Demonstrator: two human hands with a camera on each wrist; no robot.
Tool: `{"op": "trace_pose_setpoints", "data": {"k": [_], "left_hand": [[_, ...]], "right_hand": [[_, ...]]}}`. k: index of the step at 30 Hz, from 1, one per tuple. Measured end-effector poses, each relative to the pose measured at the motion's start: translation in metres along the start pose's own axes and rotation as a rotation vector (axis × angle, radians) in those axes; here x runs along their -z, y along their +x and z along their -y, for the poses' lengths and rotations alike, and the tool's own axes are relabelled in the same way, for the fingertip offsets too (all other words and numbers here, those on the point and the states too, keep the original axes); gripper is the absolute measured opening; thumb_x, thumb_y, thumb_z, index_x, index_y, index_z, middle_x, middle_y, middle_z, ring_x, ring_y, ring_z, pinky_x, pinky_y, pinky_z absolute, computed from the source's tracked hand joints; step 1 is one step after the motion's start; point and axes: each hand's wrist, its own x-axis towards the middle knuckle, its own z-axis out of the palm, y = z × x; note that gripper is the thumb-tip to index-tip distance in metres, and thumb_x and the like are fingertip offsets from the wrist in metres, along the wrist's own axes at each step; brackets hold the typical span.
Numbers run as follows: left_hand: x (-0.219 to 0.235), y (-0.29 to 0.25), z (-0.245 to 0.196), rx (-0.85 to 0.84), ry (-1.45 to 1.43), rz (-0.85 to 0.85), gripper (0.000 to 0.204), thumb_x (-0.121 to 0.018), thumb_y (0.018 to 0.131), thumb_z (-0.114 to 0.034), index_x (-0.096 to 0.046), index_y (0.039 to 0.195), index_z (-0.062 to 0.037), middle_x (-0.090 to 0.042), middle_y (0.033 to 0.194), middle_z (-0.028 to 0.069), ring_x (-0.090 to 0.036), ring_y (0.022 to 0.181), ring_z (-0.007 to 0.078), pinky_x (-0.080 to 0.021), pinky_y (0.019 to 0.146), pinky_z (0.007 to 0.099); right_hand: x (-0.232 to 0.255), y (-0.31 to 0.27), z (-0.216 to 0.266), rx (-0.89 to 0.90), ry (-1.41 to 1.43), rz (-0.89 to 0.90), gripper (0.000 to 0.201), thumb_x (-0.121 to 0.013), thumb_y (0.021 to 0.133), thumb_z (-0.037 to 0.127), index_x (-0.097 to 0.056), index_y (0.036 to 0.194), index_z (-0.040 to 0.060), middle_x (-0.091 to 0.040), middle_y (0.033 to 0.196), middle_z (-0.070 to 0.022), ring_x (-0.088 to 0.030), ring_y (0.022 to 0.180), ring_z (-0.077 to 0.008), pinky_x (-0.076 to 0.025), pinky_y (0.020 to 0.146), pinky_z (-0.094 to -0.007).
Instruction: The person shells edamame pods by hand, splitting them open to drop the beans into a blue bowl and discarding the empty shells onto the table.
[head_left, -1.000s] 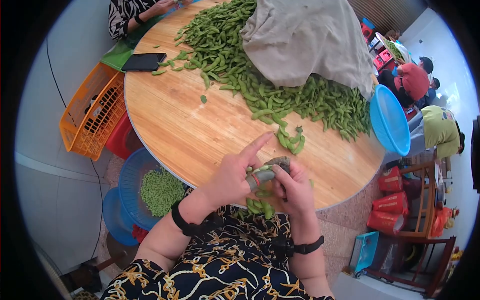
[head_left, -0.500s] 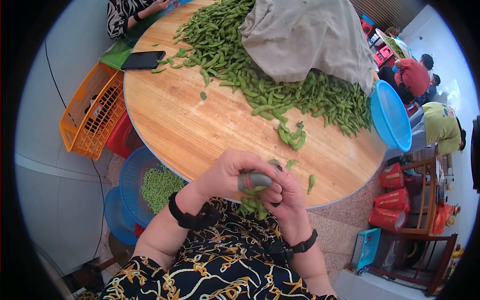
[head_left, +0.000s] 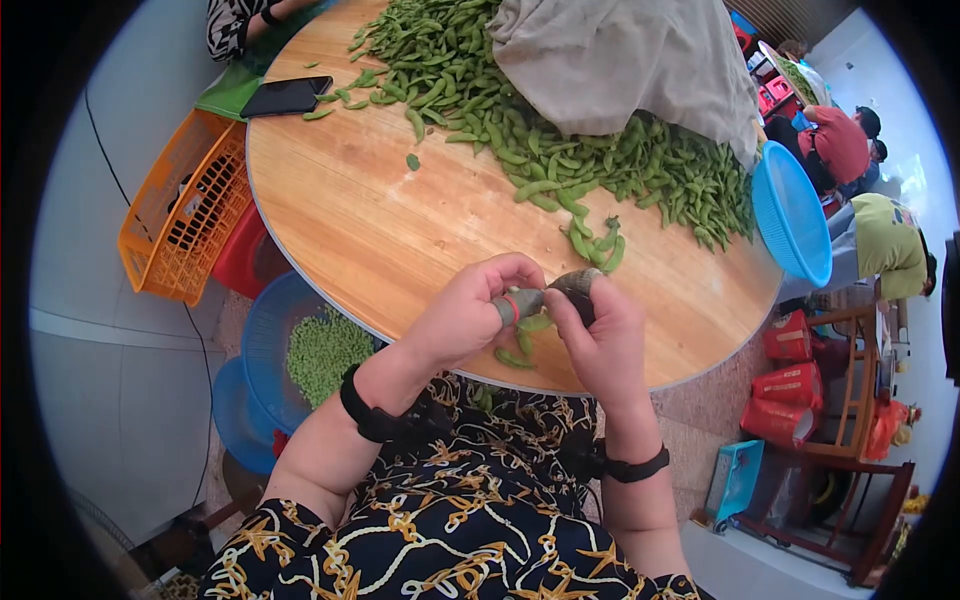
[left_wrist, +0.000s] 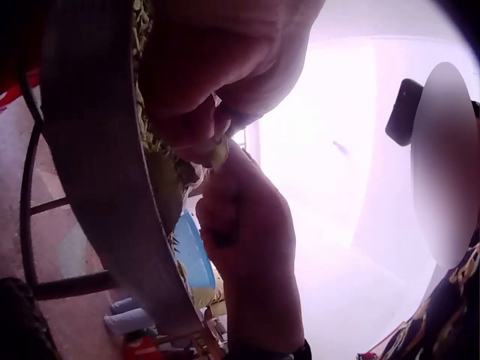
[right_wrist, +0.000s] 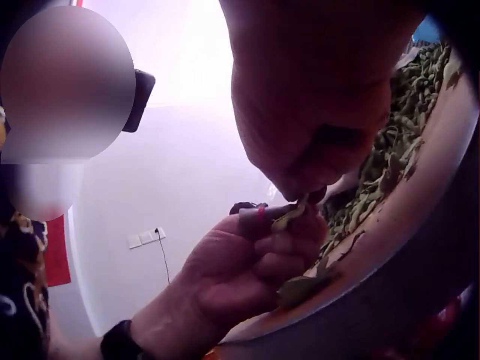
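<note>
Over the near table edge, the left hand [head_left: 458,318] wears a grey cover with a red band on its thumb and pinches a green pod [right_wrist: 286,219], clearest in the right wrist view. The right hand [head_left: 612,338], with a dark cover [head_left: 576,288] over a digit, meets it and pinches the pod's end; its fingertips are partly hidden. From the left wrist view, the pod [left_wrist: 220,153] shows between the left hand [left_wrist: 225,71] above and the right hand [left_wrist: 251,232] below. Loose pods [head_left: 514,358] lie beneath the hands.
A large heap of pods [head_left: 640,165] lies under a grey cloth [head_left: 620,60] on the round table [head_left: 340,200]. A phone [head_left: 288,96] is at its left edge, a blue basket [head_left: 792,215] at right. Shelled beans [head_left: 325,355] fill part of a lower basket.
The hands were closely overlapped half a second ago and now stand slightly apart at the fingertips. The left index finger, extended a second ago, is now bent. The head view has shifted a little.
</note>
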Motion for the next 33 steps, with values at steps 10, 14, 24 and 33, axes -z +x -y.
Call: {"op": "trace_pose_setpoints", "data": {"k": [10, 14, 24, 33], "left_hand": [[-0.013, 0.003, 0.011, -0.104, 0.377, -0.220, 0.011, -0.048, 0.080, 0.003, -0.053, 0.088, -0.0025, -0.055, 0.074, 0.0000, -0.051, 0.067, 0.0055, -0.045, 0.052, 0.0209], [-0.008, 0.005, 0.014, -0.163, 0.506, -0.211, 0.008, -0.051, 0.079, 0.002, -0.053, 0.087, -0.0010, -0.055, 0.074, 0.0014, -0.051, 0.065, 0.0062, -0.046, 0.053, 0.0222], [-0.014, -0.006, -0.005, -0.164, 0.760, -0.136, 0.016, -0.059, 0.082, -0.007, -0.053, 0.096, -0.0011, -0.057, 0.076, 0.0049, -0.055, 0.073, 0.0071, -0.048, 0.056, 0.0248], [-0.020, -0.005, 0.003, -0.415, 1.177, -0.198, 0.019, -0.053, 0.069, 0.006, -0.047, 0.088, 0.0017, -0.055, 0.081, 0.0218, -0.054, 0.078, 0.0411, -0.045, 0.066, 0.0424]], "right_hand": [[-0.007, -0.008, -0.008, 0.060, -0.142, -0.050, 0.014, -0.065, 0.077, 0.010, -0.056, 0.073, 0.0007, -0.057, 0.061, -0.0155, -0.058, 0.053, -0.0287, -0.044, 0.049, -0.0342], [-0.005, -0.011, -0.009, -0.043, -0.036, -0.020, 0.013, -0.065, 0.078, 0.010, -0.057, 0.074, 0.0002, -0.057, 0.058, -0.0109, -0.056, 0.050, -0.0204, -0.042, 0.047, -0.0303], [0.005, -0.008, -0.015, -0.335, 0.144, 0.018, 0.015, -0.063, 0.081, 0.015, -0.060, 0.075, 0.0011, -0.052, 0.053, 0.0011, -0.045, 0.048, -0.0052, -0.037, 0.045, -0.0230], [-0.010, -0.007, -0.005, -0.223, 0.087, -0.048, 0.016, -0.063, 0.079, 0.012, -0.058, 0.074, -0.0015, -0.056, 0.055, -0.0074, -0.051, 0.049, -0.0124, -0.040, 0.047, -0.0274]]}}
